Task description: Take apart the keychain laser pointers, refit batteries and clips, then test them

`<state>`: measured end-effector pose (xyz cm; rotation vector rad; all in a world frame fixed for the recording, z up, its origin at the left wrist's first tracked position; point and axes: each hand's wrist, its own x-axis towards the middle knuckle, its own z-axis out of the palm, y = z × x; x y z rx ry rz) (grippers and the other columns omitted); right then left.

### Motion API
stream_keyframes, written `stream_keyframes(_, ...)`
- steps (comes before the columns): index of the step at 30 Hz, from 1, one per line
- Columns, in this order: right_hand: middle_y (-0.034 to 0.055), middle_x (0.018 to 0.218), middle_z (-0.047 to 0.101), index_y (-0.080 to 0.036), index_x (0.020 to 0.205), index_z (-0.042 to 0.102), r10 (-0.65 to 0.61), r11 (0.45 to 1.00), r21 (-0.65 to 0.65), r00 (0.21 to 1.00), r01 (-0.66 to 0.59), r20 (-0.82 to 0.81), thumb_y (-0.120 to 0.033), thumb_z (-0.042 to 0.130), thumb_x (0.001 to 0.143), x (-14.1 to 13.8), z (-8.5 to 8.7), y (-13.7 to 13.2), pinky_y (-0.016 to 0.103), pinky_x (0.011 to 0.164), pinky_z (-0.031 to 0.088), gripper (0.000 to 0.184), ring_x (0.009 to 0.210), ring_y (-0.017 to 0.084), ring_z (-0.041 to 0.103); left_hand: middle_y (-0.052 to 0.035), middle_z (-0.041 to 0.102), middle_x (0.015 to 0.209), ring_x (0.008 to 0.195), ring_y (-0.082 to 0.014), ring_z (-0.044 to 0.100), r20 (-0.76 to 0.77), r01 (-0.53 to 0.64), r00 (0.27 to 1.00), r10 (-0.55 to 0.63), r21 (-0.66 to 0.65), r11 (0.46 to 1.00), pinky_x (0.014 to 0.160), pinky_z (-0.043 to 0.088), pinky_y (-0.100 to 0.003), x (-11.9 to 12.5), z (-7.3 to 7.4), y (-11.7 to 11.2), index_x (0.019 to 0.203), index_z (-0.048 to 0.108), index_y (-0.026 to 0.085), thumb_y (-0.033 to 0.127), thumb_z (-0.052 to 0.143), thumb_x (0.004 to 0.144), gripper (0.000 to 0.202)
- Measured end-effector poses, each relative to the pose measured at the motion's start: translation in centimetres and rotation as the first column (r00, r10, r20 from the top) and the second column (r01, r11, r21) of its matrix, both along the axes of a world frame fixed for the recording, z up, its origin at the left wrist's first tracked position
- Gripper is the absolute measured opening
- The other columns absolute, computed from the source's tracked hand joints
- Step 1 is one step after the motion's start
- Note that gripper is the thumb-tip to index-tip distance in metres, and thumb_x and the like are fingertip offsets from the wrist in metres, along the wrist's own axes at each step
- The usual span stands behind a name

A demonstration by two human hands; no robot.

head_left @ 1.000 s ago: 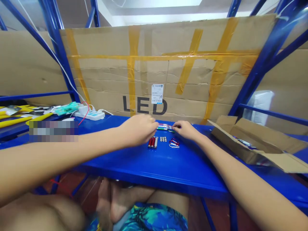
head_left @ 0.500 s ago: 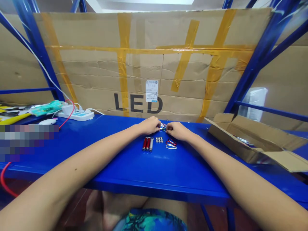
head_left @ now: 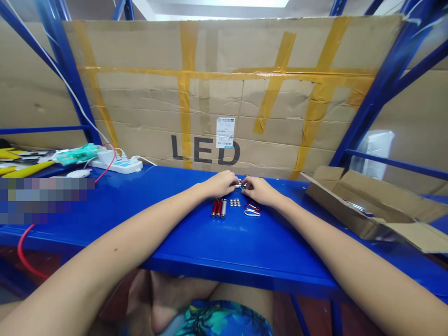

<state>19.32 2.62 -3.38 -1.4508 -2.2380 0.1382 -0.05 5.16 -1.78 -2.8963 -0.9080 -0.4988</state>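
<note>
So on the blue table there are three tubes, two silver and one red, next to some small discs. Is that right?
Not quite: of the three tubes, two are red and one is silver, as the head view shows. The small discs are indeed next to them on the blue table.

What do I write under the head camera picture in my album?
Left hand and right hand close together at shiny pieces on a blue table, beyond three tubes, silver discs and carabiners.

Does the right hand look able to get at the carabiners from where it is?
Probably yes: the right hand is just behind the carabiners, and nothing appears to lie on top of them. Its fingertips are at the small shiny pieces, though, so it would likely have to leave those first.
</note>
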Motion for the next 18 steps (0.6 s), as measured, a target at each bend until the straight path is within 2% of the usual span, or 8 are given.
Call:
stream_keyframes(3, 0.0079, 0.088, 0.067, -0.015, 0.098, 0.065, 0.013, 0.998, 0.056, 0.995, -0.007, -0.102, -0.019, 0.064, 0.080, 0.0, 0.2, -0.2, 0.028, 0.070, 0.044, 0.019, 0.077, 0.017, 0.060, -0.0078, 0.059, 0.095, 0.090, -0.0190, 0.055, 0.124, 0.051, 0.991, -0.055, 0.035, 0.998, 0.081, 0.043, -0.032, -0.1, 0.1, -0.3, 0.100, 0.062, 0.016, 0.019, 0.042, 0.092, 0.022)
stream_keyframes(5, 0.0085, 0.094, 0.068, -0.016, 0.099, 0.065, 0.078, 0.996, 0.057, 0.969, -0.067, -0.235, -0.021, 0.063, 0.080, 0.0, 0.5, -0.3, 0.030, 0.077, 0.046, 0.020, 0.083, 0.018, 0.061, -0.0080, 0.058, 0.098, 0.091, -0.0183, 0.055, 0.195, 0.091, 0.976, -0.100, 0.053, 0.994, 0.082, 0.044, -0.031, 0.0, 0.2, -0.6, 0.102, 0.060, 0.016, 0.019, 0.040, 0.093, 0.022)
stream_keyframes(8, 0.0068, 0.096, 0.069, -0.016, 0.100, 0.063, 0.187, 0.975, -0.019, 0.859, -0.223, -0.477, -0.024, 0.062, 0.080, 0.0, 0.8, -0.5, 0.034, 0.082, 0.048, 0.021, 0.086, 0.019, 0.062, -0.0086, 0.057, 0.099, 0.092, -0.0186, 0.055, 0.249, 0.128, 0.958, -0.143, 0.076, 0.989, 0.082, 0.044, -0.032, 0.2, 0.3, -1.1, 0.103, 0.056, 0.015, 0.018, 0.040, 0.093, 0.019)
stream_keyframes(11, 0.0042, 0.090, 0.069, -0.017, 0.096, 0.061, 0.180, 0.941, -0.107, 0.741, -0.322, -0.647, -0.025, 0.066, 0.074, 0.1, 0.9, -0.6, 0.035, 0.080, 0.049, 0.024, 0.082, 0.018, 0.063, -0.0081, 0.058, 0.097, 0.090, -0.0189, 0.055, 0.265, 0.135, 0.953, -0.150, 0.075, 0.988, 0.080, 0.044, -0.033, 0.3, 0.5, -1.5, 0.102, 0.054, 0.016, 0.018, 0.041, 0.092, 0.017)
stream_keyframes(15, -0.0016, 0.075, 0.064, -0.019, 0.081, 0.055, 0.139, 0.946, -0.105, 0.677, -0.306, -0.723, -0.028, 0.072, 0.069, 0.1, 0.8, -0.7, 0.034, 0.078, 0.049, 0.022, 0.073, 0.015, 0.061, -0.0067, 0.060, 0.095, 0.089, -0.0182, 0.056, 0.274, 0.160, 0.946, -0.170, 0.059, 0.985, 0.079, 0.044, -0.033, 0.2, 0.9, -1.9, 0.102, 0.053, 0.017, 0.018, 0.043, 0.092, 0.014)
stream_keyframes(18, -0.0024, 0.073, 0.064, -0.020, 0.077, 0.051, 0.137, 0.933, -0.111, 0.621, -0.344, -0.772, -0.029, 0.074, 0.067, -0.1, 0.6, -0.6, 0.034, 0.079, 0.049, 0.026, 0.073, 0.015, 0.062, -0.0061, 0.060, 0.091, 0.086, -0.0181, 0.056, 0.275, 0.166, 0.945, -0.175, 0.053, 0.985, 0.076, 0.043, -0.032, 0.1, 1.1, -1.9, 0.099, 0.053, 0.017, 0.019, 0.043, 0.092, 0.012)
